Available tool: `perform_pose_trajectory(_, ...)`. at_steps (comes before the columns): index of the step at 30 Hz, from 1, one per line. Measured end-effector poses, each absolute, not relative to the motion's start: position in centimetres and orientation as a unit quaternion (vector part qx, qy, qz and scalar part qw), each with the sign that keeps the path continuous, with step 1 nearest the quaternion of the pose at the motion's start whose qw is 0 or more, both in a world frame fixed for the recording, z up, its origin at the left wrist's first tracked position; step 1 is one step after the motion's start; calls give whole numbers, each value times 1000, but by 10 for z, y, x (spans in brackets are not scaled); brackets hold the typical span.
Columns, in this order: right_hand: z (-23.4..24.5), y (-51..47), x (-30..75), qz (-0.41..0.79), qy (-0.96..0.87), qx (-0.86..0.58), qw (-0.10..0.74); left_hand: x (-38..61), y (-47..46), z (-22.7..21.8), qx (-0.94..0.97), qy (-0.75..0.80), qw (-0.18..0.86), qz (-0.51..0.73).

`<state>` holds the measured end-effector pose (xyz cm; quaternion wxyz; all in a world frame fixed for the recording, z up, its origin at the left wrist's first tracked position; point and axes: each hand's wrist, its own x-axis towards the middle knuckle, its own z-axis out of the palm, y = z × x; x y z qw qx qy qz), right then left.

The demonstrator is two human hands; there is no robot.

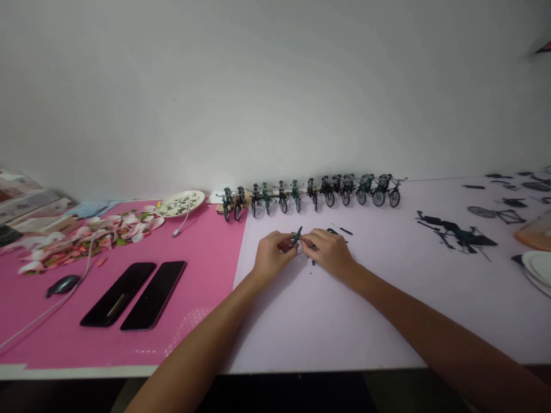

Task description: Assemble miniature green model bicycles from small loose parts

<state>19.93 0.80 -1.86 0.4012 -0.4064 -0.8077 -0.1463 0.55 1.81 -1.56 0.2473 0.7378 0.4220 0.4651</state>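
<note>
My left hand (pixel 272 254) and my right hand (pixel 328 250) meet over the pale table (pixel 344 321) near its middle. Both are closed in a pinch around a small dark green model part (pixel 297 236), which sticks up between the fingertips. What exactly the right fingers grip is partly hidden. A thin dark rod (pixel 343 230) lies just behind my right hand. Along the wall stands a row of several small green model bicycles (pixel 310 192).
Two black phones (pixel 135 293) lie side by side on the pink mat (pixel 129 338) at left, with a mouse (pixel 62 284), a white cable, a pile of pink wrappers (pixel 86 238) and a plate (pixel 179 203). Loose dark bicycle parts (pixel 460 234) and white plates (pixel 538 269) sit at right.
</note>
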Motion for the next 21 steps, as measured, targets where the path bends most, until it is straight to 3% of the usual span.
perform_pose_trajectory(12, -15, 7, 201, -183, -827, -400, 349, 7, 15, -11, 734, 428, 246, 466)
perform_pose_trajectory(21, -13, 8, 202, -147, -832, -402, 353, 10, 13, -8, 717, 437, 265, 473)
